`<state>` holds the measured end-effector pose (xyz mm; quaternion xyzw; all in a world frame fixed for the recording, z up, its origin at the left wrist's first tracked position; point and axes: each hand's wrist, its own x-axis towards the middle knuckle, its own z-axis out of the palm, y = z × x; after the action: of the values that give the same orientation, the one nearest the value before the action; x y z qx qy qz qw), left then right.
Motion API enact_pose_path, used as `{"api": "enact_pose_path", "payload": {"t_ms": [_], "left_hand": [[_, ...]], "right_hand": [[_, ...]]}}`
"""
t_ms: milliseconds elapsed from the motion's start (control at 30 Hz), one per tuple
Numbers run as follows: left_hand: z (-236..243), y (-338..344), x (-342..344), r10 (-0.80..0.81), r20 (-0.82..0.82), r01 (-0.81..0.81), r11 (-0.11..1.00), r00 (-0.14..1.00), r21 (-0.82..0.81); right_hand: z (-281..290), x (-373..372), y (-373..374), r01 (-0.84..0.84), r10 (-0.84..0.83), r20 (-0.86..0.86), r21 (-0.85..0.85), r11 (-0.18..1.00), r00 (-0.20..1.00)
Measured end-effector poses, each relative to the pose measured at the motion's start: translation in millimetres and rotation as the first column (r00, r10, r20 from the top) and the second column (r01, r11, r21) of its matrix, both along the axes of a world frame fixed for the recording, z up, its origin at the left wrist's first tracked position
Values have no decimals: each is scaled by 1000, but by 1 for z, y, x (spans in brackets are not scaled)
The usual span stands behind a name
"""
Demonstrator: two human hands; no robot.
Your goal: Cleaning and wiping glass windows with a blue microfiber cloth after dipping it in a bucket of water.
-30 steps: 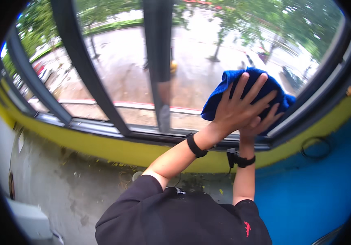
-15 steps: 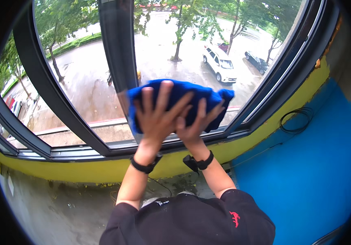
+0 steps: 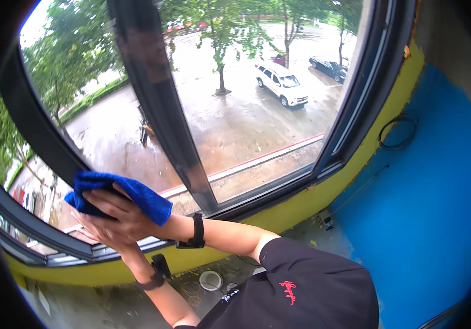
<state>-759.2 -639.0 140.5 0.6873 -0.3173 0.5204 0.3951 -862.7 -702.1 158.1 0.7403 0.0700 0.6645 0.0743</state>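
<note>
A blue cloth [image 3: 147,198] is bunched against the lower part of the window, beside the dark frame post [image 3: 43,115] on the left. My right hand [image 3: 123,211] is on the cloth, with folds of it between and around the fingers. Just below, my left hand [image 3: 101,233] lies partly overlapped by the right, its visible fingers stretched out near the cloth's lower edge. Whether those fingertips touch the cloth or the glass is hard to see. Black bands [image 3: 196,230] circle both wrists.
A second dark post [image 3: 161,109] divides the window panes. Under the sill [image 3: 246,205] runs a yellow wall strip [image 3: 279,222]. On the right are a blue surface [image 3: 410,219] and a coiled black cable [image 3: 397,134]. A white round container [image 3: 211,281] stands on the floor below.
Both hands and the blue cloth have moved left and down, from the middle pane across the post. The left hand has gone from pressing flat on the cloth to below the right hand.
</note>
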Motion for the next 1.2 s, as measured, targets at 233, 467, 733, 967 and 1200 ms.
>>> {"api": "enact_pose_path", "payload": {"t_ms": [233,467,733,967,1200], "left_hand": [[24,-35,-77,-334,-27,325,931,942,-168],[76,-122,-206,-152,315,168,985,937,-27],[37,-203,-368,-685,195,602,717,702,352],[-71,-196,-360,-776,66,664,577,627,475],[18,-153,-252,-551,340,484,834,762,266]], "right_hand": [[25,-61,-41,21,-24,61,52,998,998],[53,-217,-124,334,-341,28,147,931,939],[-9,-412,-194,680,-666,-178,344,648,724],[-112,-410,-171,643,-626,-247,533,550,740],[-54,-313,-163,627,-639,-113,383,678,761]]}}
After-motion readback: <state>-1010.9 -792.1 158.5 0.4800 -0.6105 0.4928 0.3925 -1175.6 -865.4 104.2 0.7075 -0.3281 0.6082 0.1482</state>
